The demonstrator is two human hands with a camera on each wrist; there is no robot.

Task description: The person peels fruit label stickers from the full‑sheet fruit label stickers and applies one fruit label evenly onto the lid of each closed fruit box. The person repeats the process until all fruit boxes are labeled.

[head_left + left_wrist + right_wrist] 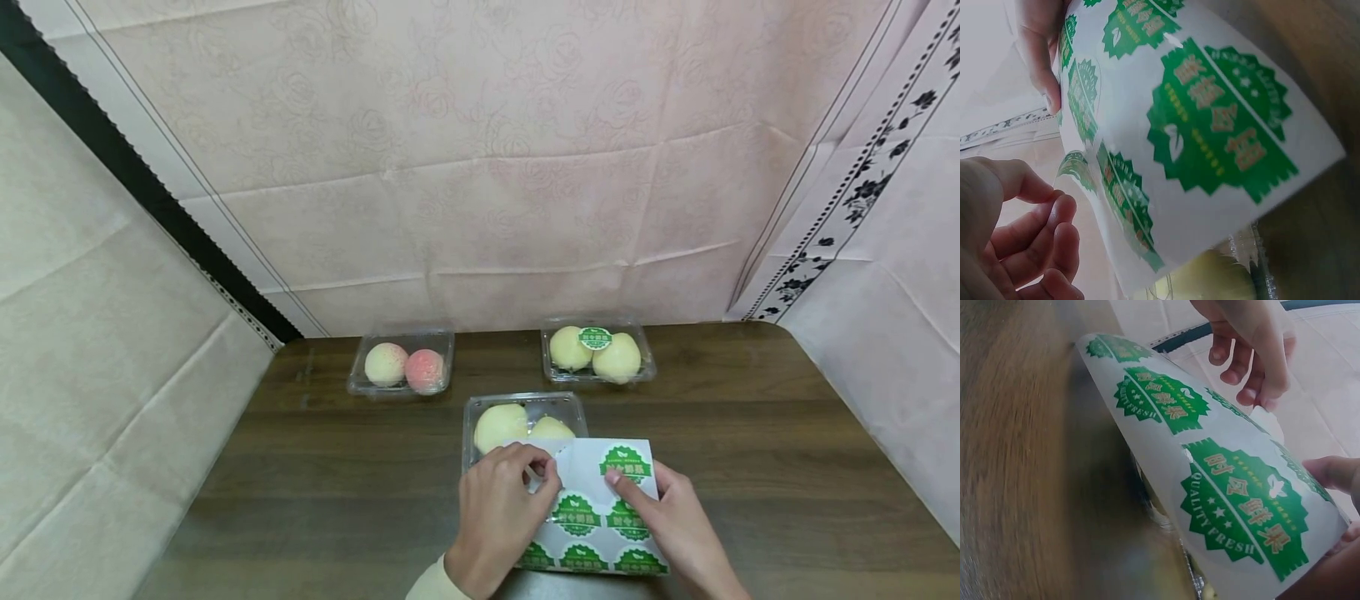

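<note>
Head view: my left hand [498,508] curls its fingers at the upper left corner of the sticker sheet [600,508], pinching there. My right hand [678,525] holds the sheet's right side, index finger on top. The sheet sits at the near table [337,500] edge, over the near clear fruit box [522,417].

Left wrist view: my left fingers [1041,237] are curled beside the sheet [1210,144].

Right wrist view: my right fingertip [1332,472] presses the curved sheet [1235,500].
</note>
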